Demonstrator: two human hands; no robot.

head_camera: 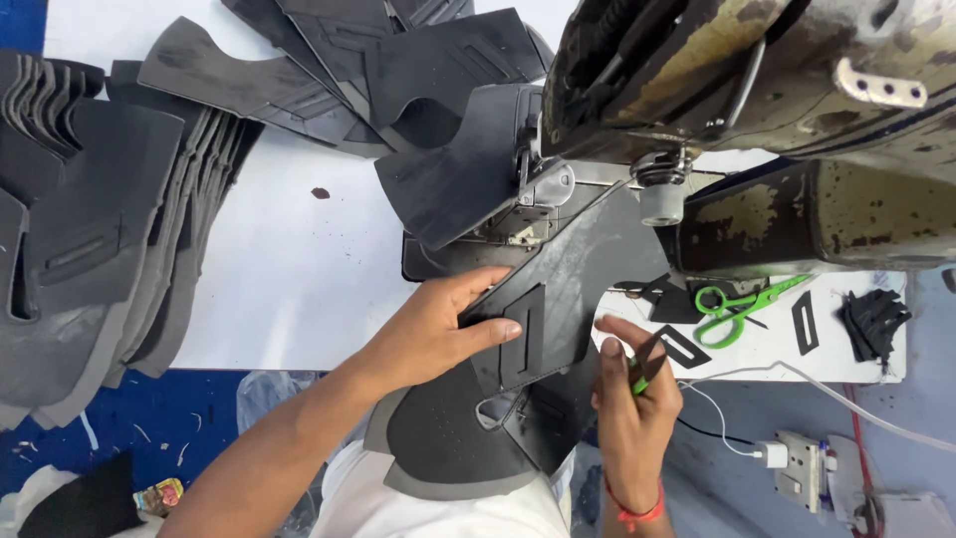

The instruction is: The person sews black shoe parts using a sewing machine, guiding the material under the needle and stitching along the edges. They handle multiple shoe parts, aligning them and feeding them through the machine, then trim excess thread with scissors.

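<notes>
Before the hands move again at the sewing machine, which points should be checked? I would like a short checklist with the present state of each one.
1. Left hand flat on the dark cut piece, thumb on its small patch: ok.
2. Right hand grips a small green-handled tool, blade near the piece edge: ok.
3. Fingers away from the needle area: ok, both hands lie nearer the person.
4. Piece seated under the presser foot: cannot tell, the machine head hides it.
5. Green scissors lie apart on the white table: ok.
6. Stacked dark pieces stay off the working piece: ok.
</notes>
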